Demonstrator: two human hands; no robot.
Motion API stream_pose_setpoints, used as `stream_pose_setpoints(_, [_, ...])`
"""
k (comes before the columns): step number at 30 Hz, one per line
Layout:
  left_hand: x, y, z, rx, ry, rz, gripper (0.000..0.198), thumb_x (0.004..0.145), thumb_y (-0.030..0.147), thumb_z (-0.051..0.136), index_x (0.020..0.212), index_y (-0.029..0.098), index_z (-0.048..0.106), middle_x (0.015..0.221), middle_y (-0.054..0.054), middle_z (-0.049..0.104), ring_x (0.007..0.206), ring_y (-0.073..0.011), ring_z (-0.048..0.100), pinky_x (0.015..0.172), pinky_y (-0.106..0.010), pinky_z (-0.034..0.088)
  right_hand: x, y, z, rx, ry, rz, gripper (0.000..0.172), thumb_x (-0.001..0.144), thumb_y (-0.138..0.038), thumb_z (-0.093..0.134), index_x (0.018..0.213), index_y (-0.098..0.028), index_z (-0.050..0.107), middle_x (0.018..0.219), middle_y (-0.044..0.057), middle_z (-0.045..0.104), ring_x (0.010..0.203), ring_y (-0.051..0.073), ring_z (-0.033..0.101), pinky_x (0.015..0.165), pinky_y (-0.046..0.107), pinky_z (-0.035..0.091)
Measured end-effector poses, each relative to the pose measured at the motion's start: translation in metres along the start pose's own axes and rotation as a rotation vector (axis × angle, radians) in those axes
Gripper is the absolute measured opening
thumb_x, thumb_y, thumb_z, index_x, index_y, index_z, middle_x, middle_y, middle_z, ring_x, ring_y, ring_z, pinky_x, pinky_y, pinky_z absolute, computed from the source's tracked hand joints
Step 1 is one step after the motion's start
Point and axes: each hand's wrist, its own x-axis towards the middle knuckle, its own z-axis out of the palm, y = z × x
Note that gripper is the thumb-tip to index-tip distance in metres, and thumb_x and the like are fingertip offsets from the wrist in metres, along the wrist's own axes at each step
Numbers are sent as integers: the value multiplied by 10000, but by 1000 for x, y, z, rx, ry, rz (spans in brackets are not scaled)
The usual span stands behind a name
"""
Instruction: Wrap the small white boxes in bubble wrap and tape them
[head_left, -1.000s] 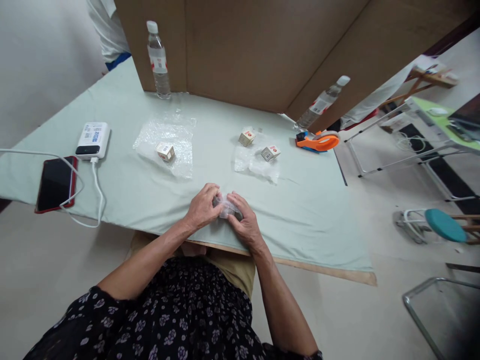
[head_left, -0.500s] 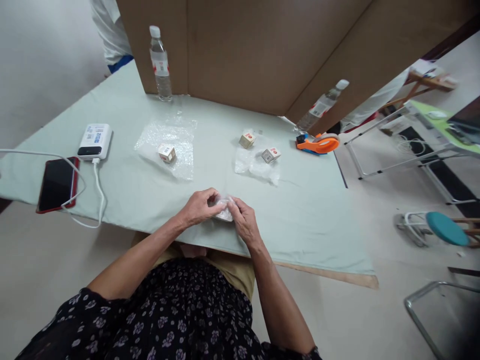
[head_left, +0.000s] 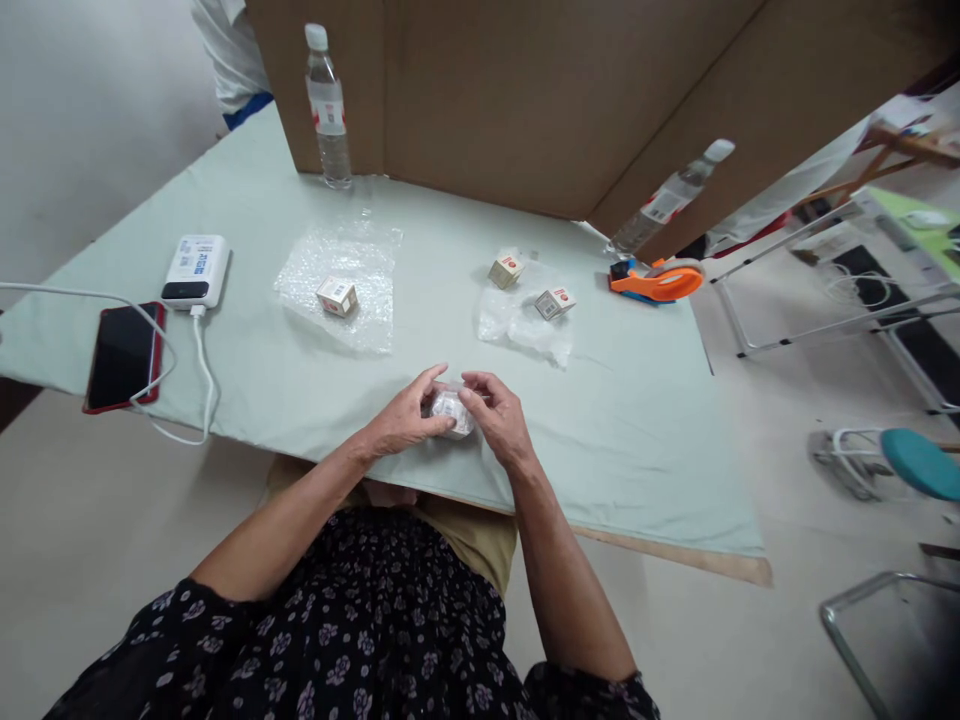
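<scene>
A small box wrapped in bubble wrap (head_left: 452,410) lies on the cloth near the table's front edge, between my hands. My left hand (head_left: 407,415) holds its left side, the thumb across the near face and the fingers behind. From the right, my right hand (head_left: 499,412) has thumb and forefinger at the top edge of the wrap; the exact contact is partly hidden. Farther back, one small box (head_left: 337,297) sits on a flat bubble wrap sheet (head_left: 367,325). Two more boxes, a yellowish one (head_left: 505,268) and a white one (head_left: 554,303), rest on a second crumpled sheet (head_left: 517,325).
An orange tape dispenser (head_left: 664,281) lies at the back right. Water bottles (head_left: 330,120) (head_left: 664,205) stand against a tall cardboard panel (head_left: 495,100). A white power bank (head_left: 196,270) and a cabled phone (head_left: 124,355) are at left. A teal stool (head_left: 921,462) stands on the floor.
My fingers have spread a little, and more of the wrapped box shows between them. The right hand has shifted slightly up and outward. The whole view has moved slightly.
</scene>
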Motion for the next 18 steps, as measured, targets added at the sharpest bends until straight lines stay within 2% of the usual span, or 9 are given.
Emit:
stream_pose_setpoints(3, [-1,2,-2,4,-16,6,876,759,262,707,1534,154,312,1252,-130,620,1073,-234,629,988,-403,495,13,-5,-2,58,-66,6,277,781,-447,708,903,-199,713,858,31,688,772,170,584,708,294,466])
stream_pose_setpoints(7, [-3,2,-3,-29,-45,30,844,773,273,709,1525,172,340,1294,-136,604,1149,-248,612,1026,-410,478,26,-4,-1,189,-77,54,225,795,-416,660,718,-205,655,679,-12,613,660,141,519,647,278,438])
stream_pose_setpoints(13, [-2,0,-5,-46,-54,30,809,773,277,727,1503,189,389,1317,-138,603,1170,-251,608,1047,-419,463,28,-4,-6,234,-111,81,216,787,-399,665,705,-200,659,690,-4,636,663,141,533,642,274,440])
stream_pose_setpoints(18, [-2,-2,-4,-47,-21,20,785,783,298,728,1490,180,408,1265,-130,616,1084,-221,625,1004,-386,482,9,-11,-6,87,-48,14,174,838,-357,645,767,-206,691,719,5,664,686,161,578,674,294,467])
